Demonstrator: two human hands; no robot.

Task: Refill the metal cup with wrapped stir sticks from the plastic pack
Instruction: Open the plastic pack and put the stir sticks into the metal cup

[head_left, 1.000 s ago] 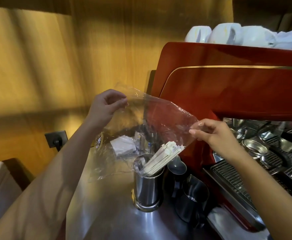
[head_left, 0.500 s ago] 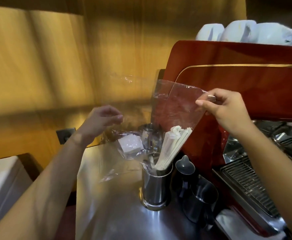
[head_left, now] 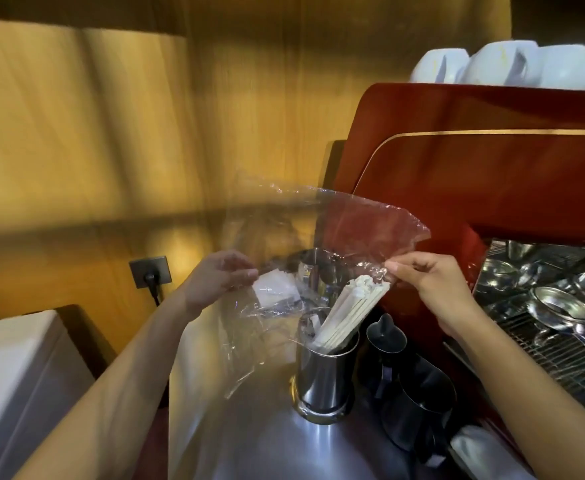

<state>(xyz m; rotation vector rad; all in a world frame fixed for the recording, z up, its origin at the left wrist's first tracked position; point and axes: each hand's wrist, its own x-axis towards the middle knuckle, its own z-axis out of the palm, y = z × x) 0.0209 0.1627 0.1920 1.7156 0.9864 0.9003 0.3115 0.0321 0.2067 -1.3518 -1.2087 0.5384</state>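
Clear plastic pack point(head_left: 336, 233) hard to trace, edges w/ motion blur. Right hand point(head_left: 433, 289) pinches its right edge; left hand point(head_left: 220, 278) grips its left side. Wrapped stir sticks point(head_left: 348, 313) lean in metal cup point(head_left: 325, 372), center-low, btwn both hands, below pack.

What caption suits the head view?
Both hands hold the plastic pack over the metal cup of stir sticks.
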